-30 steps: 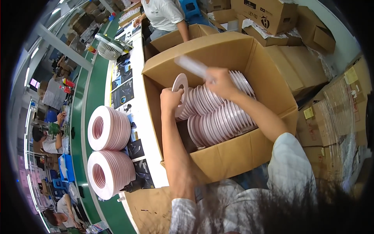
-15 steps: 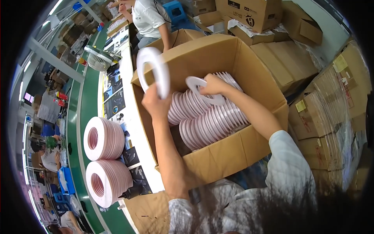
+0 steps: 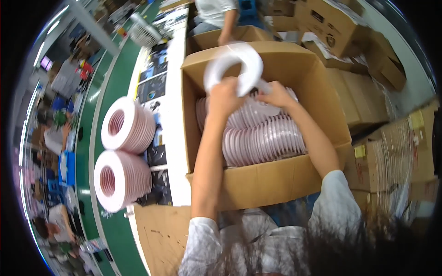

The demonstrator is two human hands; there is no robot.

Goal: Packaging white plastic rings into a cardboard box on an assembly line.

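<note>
A flat white ring [image 3: 254,69], blurred by motion, is gripped at its lower edge by my left hand [image 3: 224,97], raised over an open cardboard box [image 3: 271,186]. Beside it, my right hand [image 3: 277,95] pinches a second white ring [image 3: 268,109], partly hidden behind the fingers and tilted above the box's contents. Inside the box lie rows of similar rings [image 3: 262,143], packed on edge with a pinkish tint. My left forearm hides part of the box's left side.
Two stacks of rings, an upper one [image 3: 138,126] and a lower one [image 3: 133,177], rest on the bench left of the box. A fan [image 3: 143,33] stands farther along. A co-worker [image 3: 216,14] is beyond the box; cartons [image 3: 359,99] crowd the right.
My left hand has swung right with its ring, close to my right hand. The right hand's ring sits lower and is more hidden. The whole view has shifted.
</note>
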